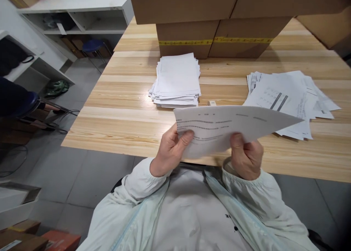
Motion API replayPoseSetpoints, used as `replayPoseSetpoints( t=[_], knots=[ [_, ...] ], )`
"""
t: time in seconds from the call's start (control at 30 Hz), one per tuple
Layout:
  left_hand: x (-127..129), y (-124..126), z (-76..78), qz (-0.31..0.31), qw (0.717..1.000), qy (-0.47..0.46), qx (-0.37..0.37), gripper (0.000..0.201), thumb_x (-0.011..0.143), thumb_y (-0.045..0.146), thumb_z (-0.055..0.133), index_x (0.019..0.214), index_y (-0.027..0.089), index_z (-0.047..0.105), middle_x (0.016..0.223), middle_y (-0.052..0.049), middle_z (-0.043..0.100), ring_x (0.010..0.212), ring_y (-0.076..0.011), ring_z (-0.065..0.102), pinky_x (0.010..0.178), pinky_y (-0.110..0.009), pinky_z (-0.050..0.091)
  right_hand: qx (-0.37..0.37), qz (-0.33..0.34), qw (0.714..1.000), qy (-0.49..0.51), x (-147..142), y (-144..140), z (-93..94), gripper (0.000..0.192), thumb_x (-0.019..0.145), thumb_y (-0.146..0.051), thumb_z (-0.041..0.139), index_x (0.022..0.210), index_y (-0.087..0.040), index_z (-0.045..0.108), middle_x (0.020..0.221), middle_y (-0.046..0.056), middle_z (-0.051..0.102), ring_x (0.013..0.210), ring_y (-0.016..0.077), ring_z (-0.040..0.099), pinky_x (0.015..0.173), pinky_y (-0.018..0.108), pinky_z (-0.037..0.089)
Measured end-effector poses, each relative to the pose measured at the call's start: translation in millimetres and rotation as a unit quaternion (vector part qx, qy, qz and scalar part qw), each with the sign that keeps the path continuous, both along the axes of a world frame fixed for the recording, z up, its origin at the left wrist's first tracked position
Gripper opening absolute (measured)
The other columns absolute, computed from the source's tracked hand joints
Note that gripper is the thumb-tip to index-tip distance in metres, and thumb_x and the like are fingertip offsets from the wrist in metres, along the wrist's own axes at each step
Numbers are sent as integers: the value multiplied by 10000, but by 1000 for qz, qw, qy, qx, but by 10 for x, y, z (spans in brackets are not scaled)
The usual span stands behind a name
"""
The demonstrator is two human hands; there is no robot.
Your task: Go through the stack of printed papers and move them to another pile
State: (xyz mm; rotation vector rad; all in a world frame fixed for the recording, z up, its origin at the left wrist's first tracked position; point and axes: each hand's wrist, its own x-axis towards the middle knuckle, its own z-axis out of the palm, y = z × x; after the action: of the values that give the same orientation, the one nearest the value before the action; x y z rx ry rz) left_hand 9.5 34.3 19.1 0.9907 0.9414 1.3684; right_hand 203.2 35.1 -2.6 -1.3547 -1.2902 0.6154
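Both hands — left hand (pixel 170 151), right hand (pixel 246 156) — pinch the near edge of a printed sheet (pixel 230 128) above the tabletop (pixel 120 112) edge — light, floppy, easily creased, best held at both near corners.

Print on the held sheet (pixel 230 126) blurred; cardboard boxes (pixel 214 21) cut off above.

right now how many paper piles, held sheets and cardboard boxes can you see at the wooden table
Paper piles lying on the table: 2, a neat stack and a spread-out pile
Printed sheet held up in both hands, left hand and right hand: 1
Cardboard boxes stacked at the back: at least 4 in view, such as the taped box; edges are cut off
Total: 7
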Motion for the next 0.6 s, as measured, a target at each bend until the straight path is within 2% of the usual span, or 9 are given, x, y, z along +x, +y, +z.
replayPoseSetpoints(
  t=[0.07, 0.13, 0.2, 0.23, 0.27, 0.33, 0.43, 0.5, 0.6],
  knots=[
    [114, -82, -73, -19, 999, -12, -40, 483, 867, 399, 750, 1305, 244, 618, 1091, -59, 764, 999, -226, 707, 915, -327, 535, -47, 15, 997, -62, 216, -97, -9, 389, 887, -551, 654, 671, -227, 649, 571, 12, 593, 534, 160, 499, 492, 292, 393],
    [221, -165, -188, -35, 996, 11, -82, 726, 882, 365, 731, 1522, 296, 395, 1079, -48, 766, 891, -200, 713, 834, -311, 546, -125, 60, 986, -97, 451, -181, -64, 441, 884, -581, 637, 636, -217, 620, 540, 2, 567, 493, 142, 458, 446, 279, 345],
    [306, -241, -316, -57, 991, 63, -100, 872, 899, 323, 697, 1615, 322, 200, 1118, -48, 757, 850, -184, 699, 817, -305, 541, -211, 107, 966, -101, 660, -253, -131, 526, 879, -642, 605, 587, -205, 586, 537, 7, 573, 491, 144, 473, 431, 274, 350],
    [340, -271, -374, -69, 989, 89, -100, 889, 901, 298, 681, 1628, 320, 170, 1134, -49, 750, 846, -181, 689, 824, -306, 537, -250, 125, 955, -96, 747, -283, -156, 559, 875, -670, 590, 575, -198, 579, 544, 11, 584, 498, 149, 489, 432, 273, 363],
    [370, -292, -424, -82, 985, 113, -97, 869, 895, 272, 671, 1627, 312, 204, 1120, -47, 749, 832, -181, 678, 830, -309, 533, -283, 139, 945, -89, 822, -307, -172, 582, 869, -694, 582, 573, -192, 580, 554, 15, 598, 506, 152, 502, 437, 273, 376],
    [427, -301, -494, -111, 977, 156, -90, 729, 859, 221, 672, 1545, 284, 435, 965, -28, 748, 745, -178, 640, 814, -317, 527, -327, 149, 930, -73, 947, -327, -177, 610, 842, -733, 588, 581, -182, 597, 571, 21, 618, 514, 152, 512, 441, 271, 388],
    [529, -220, -521, -186, 959, 176, -125, 441, 818, 190, 668, 1255, 223, 717, 630, 26, 601, 560, -157, 559, 689, -318, 517, -358, 131, 923, -53, 1111, -271, -162, 652, 772, -787, 627, 542, -178, 592, 550, 29, 610, 492, 145, 497, 412, 265, 367],
    [614, -122, -496, -231, 946, 135, -181, 400, 805, 183, 668, 1201, 185, 727, 597, 42, 541, 524, -144, 561, 618, -305, 510, -365, 124, 922, -38, 1213, -186, -172, 656, 734, -797, 655, 530, -176, 611, 544, 35, 615, 479, 146, 502, 398, 264, 369],
    [726, 28, -424, -250, 929, 57, -266, 454, 777, 136, 666, 1230, 151, 669, 729, 16, 616, 595, -136, 622, 628, -297, 543, -354, 133, 926, -7, 1319, -49, -218, 597, 724, -744, 709, 580, -165, 683, 582, 43, 663, 490, 159, 547, 404, 262, 407]
  ],
)
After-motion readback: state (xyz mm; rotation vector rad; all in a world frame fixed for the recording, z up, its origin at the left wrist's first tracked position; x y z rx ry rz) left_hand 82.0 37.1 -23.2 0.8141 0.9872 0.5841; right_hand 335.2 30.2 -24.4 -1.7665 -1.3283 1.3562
